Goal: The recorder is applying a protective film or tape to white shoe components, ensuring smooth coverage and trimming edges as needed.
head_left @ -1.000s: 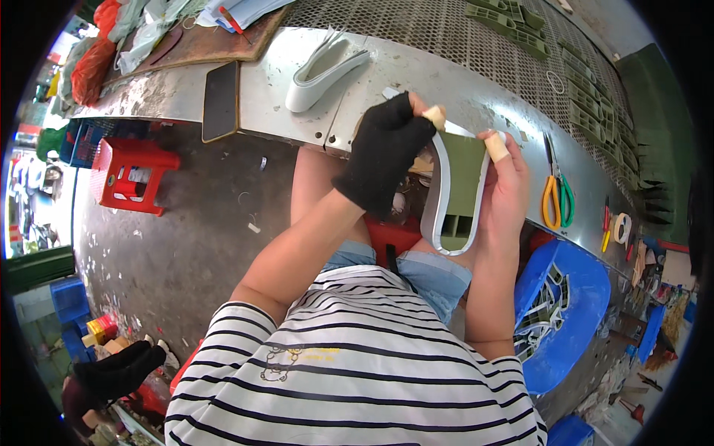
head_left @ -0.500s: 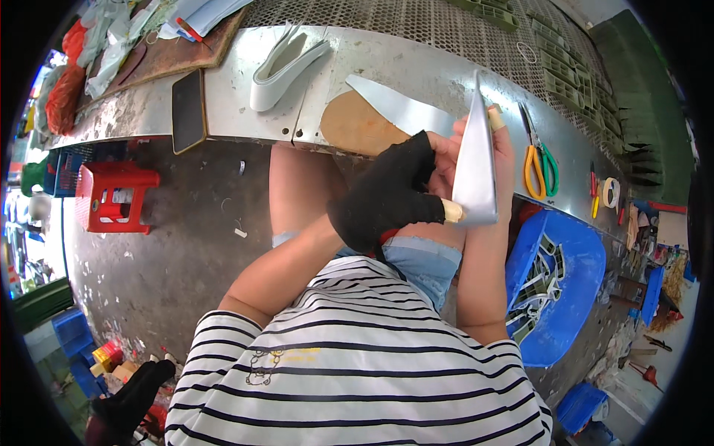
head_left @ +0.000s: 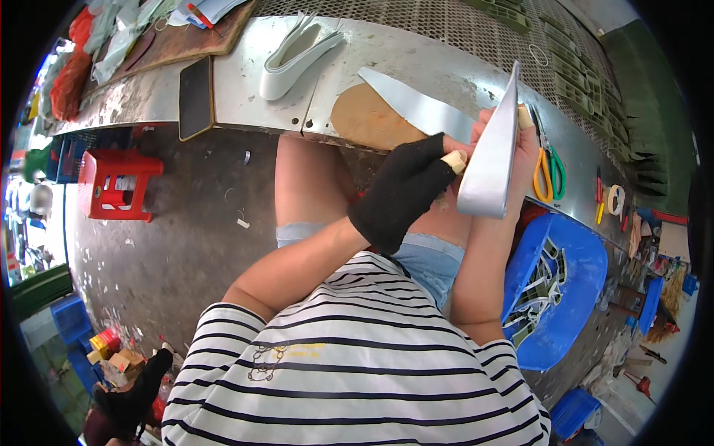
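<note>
A silver-white, pointed strip (head_left: 491, 160), folded over in a loop, is held upright above the bench's front edge. My right hand (head_left: 526, 145), bare with a taped thumb, grips it from behind and from the right side. My left hand (head_left: 407, 186) wears a black fingerless glove. Its taped thumb is pinched to the fingers beside the strip's left edge; what lies between them is hidden. Just beyond, a brown sole-shaped piece (head_left: 364, 115) rests on the bench with another silver-white strip (head_left: 420, 102) partly over it. A bundle of folded white strips (head_left: 286, 78) lies farther left.
The metal bench (head_left: 230, 82) carries a phone (head_left: 195, 100), orange-and-green-handled scissors (head_left: 549, 175) and a tape roll (head_left: 615, 199). Behind runs a mesh surface (head_left: 416, 44) with green moulded parts (head_left: 573, 85). A blue bin (head_left: 584, 275) stands at right, a red stool (head_left: 123, 184) at left.
My left thumb has come off the strip's lower end and moved up to my fingers. The strip has tilted, its tip leaning right. The whole view has shifted slightly.
</note>
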The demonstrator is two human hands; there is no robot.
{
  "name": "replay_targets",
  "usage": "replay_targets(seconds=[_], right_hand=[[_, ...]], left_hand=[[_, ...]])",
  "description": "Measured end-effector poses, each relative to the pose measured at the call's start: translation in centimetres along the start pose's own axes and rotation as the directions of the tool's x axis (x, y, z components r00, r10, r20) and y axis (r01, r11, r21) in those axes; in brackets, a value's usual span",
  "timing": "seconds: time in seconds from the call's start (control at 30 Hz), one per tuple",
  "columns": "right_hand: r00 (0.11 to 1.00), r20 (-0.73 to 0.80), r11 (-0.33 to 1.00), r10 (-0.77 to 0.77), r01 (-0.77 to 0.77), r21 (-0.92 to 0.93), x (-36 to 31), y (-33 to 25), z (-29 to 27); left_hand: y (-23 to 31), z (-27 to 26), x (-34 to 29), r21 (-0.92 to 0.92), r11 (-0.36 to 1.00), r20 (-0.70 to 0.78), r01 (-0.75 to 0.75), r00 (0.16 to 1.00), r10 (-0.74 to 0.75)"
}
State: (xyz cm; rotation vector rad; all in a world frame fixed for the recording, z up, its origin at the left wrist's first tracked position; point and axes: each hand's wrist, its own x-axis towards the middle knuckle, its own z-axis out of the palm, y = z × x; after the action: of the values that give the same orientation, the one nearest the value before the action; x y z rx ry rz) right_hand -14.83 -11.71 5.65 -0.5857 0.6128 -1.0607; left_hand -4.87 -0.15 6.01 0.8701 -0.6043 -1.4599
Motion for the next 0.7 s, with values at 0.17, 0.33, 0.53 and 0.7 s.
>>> replay_targets(seconds=[0.17,0.33,0.53,0.7], right_hand=[[1.000,0.007,0.997,-0.008,0.009,-0.073,1.0,0.0,-0.2],[0.998,-0.056,0.994,-0.005,-0.001,-0.105,1.7,0.1,-1.3],[0.994,-0.027,0.983,-0.103,0.098,-0.154,2.7,-0.6,-1.7],[0.976,-0.041,0.948,-0.215,0.198,-0.248,2.5,-1.7,-2.2]], left_hand=[[-2.5,0.1,0.7,0.070,0.957,0.023,-0.282,0.959,0.281],[1.1,-0.5,0.9,0.024,1.000,-0.012,-0.015,1.000,0.016],[-2.3,0.9,1.1,0.318,0.840,-0.061,-0.441,0.874,0.482],[-2.1,1.8,1.3,0.565,0.706,-0.031,-0.426,0.845,0.534]])
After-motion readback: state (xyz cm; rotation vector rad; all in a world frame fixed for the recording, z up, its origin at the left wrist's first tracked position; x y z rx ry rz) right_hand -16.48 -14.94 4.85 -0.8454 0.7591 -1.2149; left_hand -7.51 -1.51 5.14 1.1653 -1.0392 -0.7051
